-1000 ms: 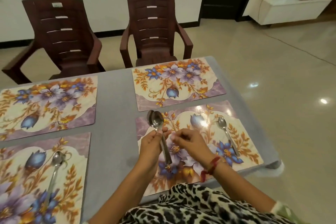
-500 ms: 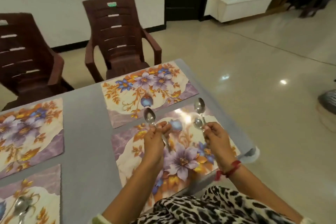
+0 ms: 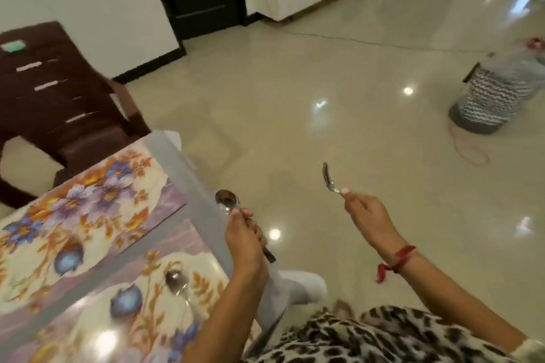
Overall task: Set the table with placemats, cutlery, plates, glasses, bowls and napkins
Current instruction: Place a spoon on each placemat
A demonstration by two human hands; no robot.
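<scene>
Open floor (image 3: 309, 82) lies ahead and right of the right grip (image 3: 368, 215); a patterned basket (image 3: 495, 97) stands well beyond it. The desk (image 3: 194, 177) corner edge sits just left of the left grip (image 3: 244, 242); the near placemat (image 3: 88, 327), below-left, carries a laid spoon (image 3: 177, 283). Each grip clasps one spoon by its handle, clear of the desk: left spoon (image 3: 227, 200), right spoon (image 3: 327, 180). Recommended: swing wide of the corner, then lay each flat on an unserved mat.

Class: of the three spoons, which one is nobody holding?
The spoon lying on the nearest placemat; the left hand and right hand each hold one of the others.
</scene>
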